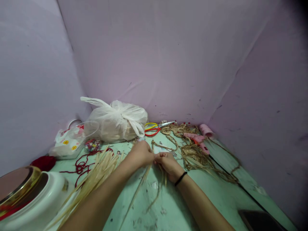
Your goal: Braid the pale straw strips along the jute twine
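Close together over the pale green tabletop (pixel 173 205), my left hand (pixel 141 154) and my right hand (pixel 168 164) are both closed, fingertips nearly touching. Between them they pinch thin straw-coloured fibre strands (pixel 136 194), whose loose ends hang down toward me. A plaited tan cord (pixel 166 147) runs from just beyond my hands toward the right; its join with the strands is hidden by my fingers. A black band circles my right wrist. Beside my left forearm lies a bundle of flat, pale fibre strips (pixel 101 170).
At the back are a tied white plastic bag (pixel 117 120) and scissors (pixel 154 128). A pink glue gun (pixel 197 139) with a black cable lies right, near heaped plaited cord (pixel 196 157) and a pink spool (pixel 206 130). Red yarn (pixel 83 166) and a white jar (pixel 45 195) occupy the left.
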A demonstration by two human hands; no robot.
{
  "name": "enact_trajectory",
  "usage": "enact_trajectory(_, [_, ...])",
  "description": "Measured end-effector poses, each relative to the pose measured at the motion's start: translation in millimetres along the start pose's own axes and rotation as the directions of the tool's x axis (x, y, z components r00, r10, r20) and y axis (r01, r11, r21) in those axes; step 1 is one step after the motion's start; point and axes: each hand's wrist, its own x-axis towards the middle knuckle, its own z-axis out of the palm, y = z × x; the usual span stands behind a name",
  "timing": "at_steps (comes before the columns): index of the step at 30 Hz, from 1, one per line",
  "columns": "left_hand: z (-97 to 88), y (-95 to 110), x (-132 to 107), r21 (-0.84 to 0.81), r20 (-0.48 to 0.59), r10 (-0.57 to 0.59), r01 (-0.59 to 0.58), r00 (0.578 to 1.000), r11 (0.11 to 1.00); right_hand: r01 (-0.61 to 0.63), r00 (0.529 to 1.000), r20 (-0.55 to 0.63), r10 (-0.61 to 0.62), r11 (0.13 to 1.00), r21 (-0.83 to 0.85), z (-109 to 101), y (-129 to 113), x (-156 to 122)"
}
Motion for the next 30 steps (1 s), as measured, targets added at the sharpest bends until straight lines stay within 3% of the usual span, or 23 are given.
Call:
enact_trajectory(1, [-3.7, -2.1, 4.5, -0.011, -0.035, -0.013, 0.013, 0.999, 1.000, -0.024, 1.000, 0.012, 0.024, 0.999, 0.042, -1.1, 0.3, 0.7])
enact_trajectory(3, [-5.8, -5.7, 11.5, -0.117, 0.010, -0.091, 0.091, 0.996, 0.989, -0.076, 0.996, 0.054, 0.068, 0.982, 0.171, -2.9, 0.5, 1.9])
enact_trajectory(5, [-1.7, -8.3, 15.0, -0.248, 0.155, -0.133, 0.169, 0.979, 0.954, -0.075, 0.995, 0.086, 0.056, 0.967, 0.242, -3.8, 0.3, 2.7])
enact_trajectory(8, [6.6, -12.4, 17.5, -0.394, 0.346, -0.095, 0.237, 0.933, 0.888, -0.069, 0.991, 0.133, 0.032, 0.956, 0.285, -3.7, 0.1, 3.3])
enact_trajectory(11, [9.6, -20.0, 22.7, -0.426, 0.402, -0.116, 0.298, 0.908, 0.854, -0.039, 0.995, 0.100, 0.018, 0.975, 0.218, -3.3, 0.9, 4.4])
enact_trajectory(17, [10.7, -39.4, 37.5, -0.199, 0.473, -0.222, 0.349, 0.853, 0.916, 0.118, 0.993, 0.042, -0.115, 0.988, -0.097, -2.9, 8.4, 11.1])
enact_trajectory(23, [12.2, -37.9, 34.4, -0.229, 0.409, -0.213, 0.326, 0.887, 0.917, 0.203, 0.978, 0.023, -0.207, 0.919, -0.338, -5.1, 12.5, 10.8])
enact_trajectory(27, [13.3, -27.3, 26.0, -0.270, 0.310, -0.175, 0.264, 0.934, 0.926, 0.172, 0.976, -0.022, -0.216, 0.830, -0.531, -10.7, 4.0, 4.6])
enact_trajectory(30, [14.1, -20.9, 21.2, -0.265, 0.281, -0.169, 0.246, 0.945, 0.932, 0.107, 0.985, -0.045, -0.166, 0.797, -0.595, -13.8, -5.1, -0.5])
